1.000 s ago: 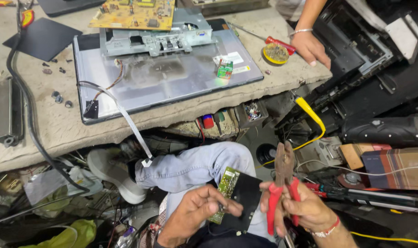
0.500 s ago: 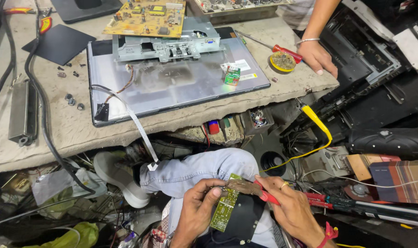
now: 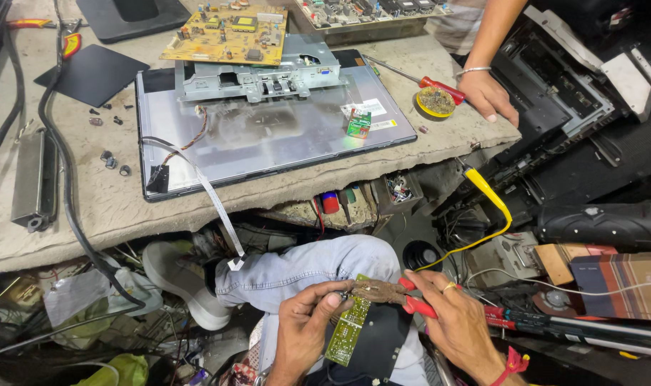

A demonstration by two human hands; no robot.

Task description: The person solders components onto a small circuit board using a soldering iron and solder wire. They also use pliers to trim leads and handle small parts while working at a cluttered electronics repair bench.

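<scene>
My left hand [image 3: 302, 330] holds a small green circuit board [image 3: 348, 331] upright over my lap, thumb and fingers pinching its top edge. My right hand [image 3: 460, 329] grips rusty pliers with red handles [image 3: 391, 294], their jaws closed on the top of the board next to my left thumb. My bent knee in blue jeans [image 3: 304, 268] is just above the hands.
A flat monitor panel [image 3: 268, 136] lies face down on the bench with a metal bracket and a yellow circuit board [image 3: 227, 34] on it. Another person's hand [image 3: 488, 96] rests at the bench's right edge by a red screwdriver [image 3: 440, 88]. Cables, screws and clutter surround.
The pliers, held upright and away from the board a second ago, have swung down so their jaws now meet the board's top edge. The view has shifted slightly.
</scene>
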